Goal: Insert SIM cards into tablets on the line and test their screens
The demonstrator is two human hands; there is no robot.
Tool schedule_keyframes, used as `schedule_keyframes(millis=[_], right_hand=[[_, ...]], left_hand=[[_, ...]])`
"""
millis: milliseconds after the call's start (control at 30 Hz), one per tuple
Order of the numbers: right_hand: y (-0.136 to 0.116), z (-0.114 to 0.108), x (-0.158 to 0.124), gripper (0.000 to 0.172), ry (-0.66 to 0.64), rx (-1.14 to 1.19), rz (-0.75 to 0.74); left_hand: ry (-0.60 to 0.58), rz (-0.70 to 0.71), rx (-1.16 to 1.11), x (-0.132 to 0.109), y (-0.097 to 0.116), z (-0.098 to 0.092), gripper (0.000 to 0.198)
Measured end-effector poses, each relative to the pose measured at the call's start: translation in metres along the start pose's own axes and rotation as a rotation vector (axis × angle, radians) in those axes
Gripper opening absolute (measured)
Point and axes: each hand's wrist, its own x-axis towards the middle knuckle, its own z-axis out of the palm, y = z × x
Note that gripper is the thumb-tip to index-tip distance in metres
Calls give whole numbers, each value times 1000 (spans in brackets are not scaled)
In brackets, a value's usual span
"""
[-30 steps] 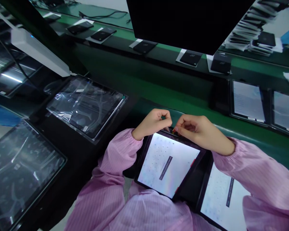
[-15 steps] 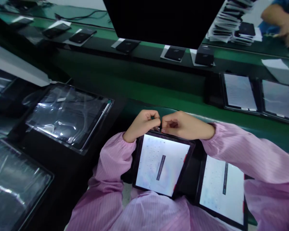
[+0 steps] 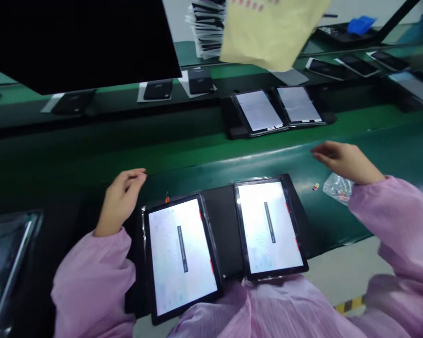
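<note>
Two lit tablets lie side by side on a black mat at the bench's near edge. My left hand (image 3: 121,198) hovers just left of the left tablet (image 3: 181,256), near its top corner, fingers loosely curled and apart, nothing in them. A tiny orange piece (image 3: 167,199) sits at that tablet's top edge. My right hand (image 3: 341,160) is out over the green bench to the right of the right tablet (image 3: 270,226), slightly smeared, fingertips drawn together in a point. Just below it lie a small clear plastic bag (image 3: 335,188) and a tiny part (image 3: 315,187).
Two more lit tablets (image 3: 259,110) rest on a black stand farther back. Small black devices on white sheets (image 3: 157,89) line the far green belt. A dark monitor (image 3: 81,42) hangs top left, a yellow envelope (image 3: 271,30) top centre. A bagged tablet (image 3: 3,263) lies far left.
My view swung right. Both hands left the top edge of the left tablet, where they were pinching together; the right hand moved far right toward the plastic bag, the left drew back left.
</note>
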Motion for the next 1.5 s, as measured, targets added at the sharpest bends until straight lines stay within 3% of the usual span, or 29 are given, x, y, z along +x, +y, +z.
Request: schedule_keyframes(millis=[67,167,300,400,567,767,867,967,1067,1167,1333,1500], right_hand=[[58,6,-15,6,-24,-3,67],[107,30,-29,11,-110,57,70],[133,61,-28,16,-127,99,105],[140,68,-22,18,-158,145,116],[128,50,-24,24,-241,305,75],[71,32,-38,21,-230,819,89],[42,26,-41,19,-153,689,-81],[16,14,-42,29,-182,615,-222],[-6,0,-45,34,-225,779,-171],[-22,-6,-47,20,-152,845,-168],[-37,-9,-50,9,6,535,-377],[-36,-17,-55,15,-37,280,-545]], left_hand=[[-14,91,71,1,27,15,25],[-287,194,148,-1,69,72,31],[-694,222,120,-4,95,166,37],[-801,192,79,-5,96,200,35],[-856,141,83,-5,100,197,35],[-896,126,148,-9,123,180,25],[-949,202,124,-15,143,160,17],[-1036,362,71,-23,162,140,12],[-1061,527,52,-29,173,133,15],[-1068,609,44,-31,176,136,21],[-1045,607,2,-31,172,142,22],[-1023,537,-52,-33,170,143,22]])
